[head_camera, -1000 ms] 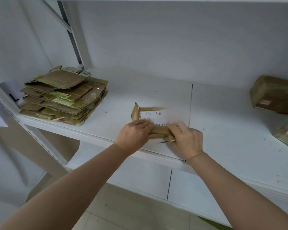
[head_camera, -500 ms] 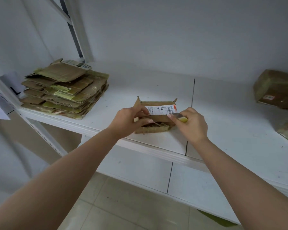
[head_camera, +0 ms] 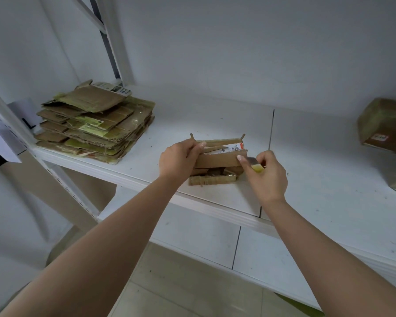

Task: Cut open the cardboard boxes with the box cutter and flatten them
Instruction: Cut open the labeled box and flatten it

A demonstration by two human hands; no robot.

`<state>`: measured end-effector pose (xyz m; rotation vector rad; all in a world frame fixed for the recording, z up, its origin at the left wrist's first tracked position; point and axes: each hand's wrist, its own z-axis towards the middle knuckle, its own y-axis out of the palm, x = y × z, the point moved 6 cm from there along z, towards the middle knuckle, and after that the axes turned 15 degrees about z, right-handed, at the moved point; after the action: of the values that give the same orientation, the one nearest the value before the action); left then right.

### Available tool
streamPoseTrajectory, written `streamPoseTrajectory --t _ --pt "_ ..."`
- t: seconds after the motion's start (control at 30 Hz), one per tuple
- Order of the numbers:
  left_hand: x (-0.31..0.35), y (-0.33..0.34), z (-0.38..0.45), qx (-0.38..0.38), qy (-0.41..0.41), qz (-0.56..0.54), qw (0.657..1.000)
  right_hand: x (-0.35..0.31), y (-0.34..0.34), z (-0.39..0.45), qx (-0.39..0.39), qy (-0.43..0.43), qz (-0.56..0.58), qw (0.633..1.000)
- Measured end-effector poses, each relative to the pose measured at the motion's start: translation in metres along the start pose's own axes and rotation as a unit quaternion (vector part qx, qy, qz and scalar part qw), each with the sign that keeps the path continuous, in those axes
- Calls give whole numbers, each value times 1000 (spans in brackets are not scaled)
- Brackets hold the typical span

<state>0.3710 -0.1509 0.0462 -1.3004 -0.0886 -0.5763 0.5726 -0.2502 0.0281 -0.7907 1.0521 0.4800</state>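
White shelf [head_camera: 215, 115] against a white wall. Box [head_camera: 217, 157] sits on it near the front edge, flaps partly opened. Left hand [head_camera: 177, 160] grips the box's left flap; right hand [head_camera: 266, 177] at the box's right end holds the yellow-handled cutter [head_camera: 254, 164]. Flattened stack [head_camera: 94, 121] far left of box, uncut box [head_camera: 385, 125] far right.

head view: worn at head height | aimed forward and down | white shelf [head_camera: 215, 124] seen from close | wall behind | no second view supplied
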Motion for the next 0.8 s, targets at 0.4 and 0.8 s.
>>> streamPoseTrajectory --t 0.4,0.8 --pt "0 -2 -9 8 45 -50 998 -39 34 -6 -117 -76 -23 990" --pt "7 4 -16 32 274 -45 960 -47 38 10 -58 -23 3 998"
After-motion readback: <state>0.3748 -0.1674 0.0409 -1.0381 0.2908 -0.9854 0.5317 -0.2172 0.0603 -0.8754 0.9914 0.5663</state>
